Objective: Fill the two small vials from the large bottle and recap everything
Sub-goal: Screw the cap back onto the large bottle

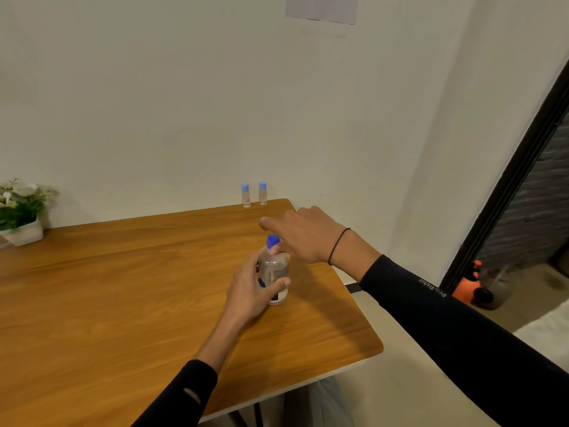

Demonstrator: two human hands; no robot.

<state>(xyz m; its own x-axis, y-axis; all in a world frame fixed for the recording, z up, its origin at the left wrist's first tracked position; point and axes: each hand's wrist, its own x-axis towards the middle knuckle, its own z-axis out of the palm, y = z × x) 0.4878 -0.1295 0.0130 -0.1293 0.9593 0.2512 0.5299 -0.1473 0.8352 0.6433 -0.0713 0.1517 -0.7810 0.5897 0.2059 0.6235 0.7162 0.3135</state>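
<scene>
Scene: a wooden desk point(123, 288) against a pale wall, seen from above by the person working at it.
Large bottle point(275, 274): clear, upright on the desk near its right edge, long axis vertical, with a dark blue cap point(272, 241) on top.
Left hand point(251, 291): wrapped round the bottle's body from the left, thumb across the near side, steadying it.
Right hand point(304, 234): directly above and right of the cap, thumb and a finger at the cap, forefinger stretched out left; whether it truly pinches the cap is blurred.
Small vials point(254, 195): two, upright, light blue caps on, side by side at the far edge, well beyond both hands, nearer the right hand.
Likely step: unscrewing the bottle's cap, judged from the grip.
Elsewhere: a potted plant point(20, 211) at far left.
</scene>
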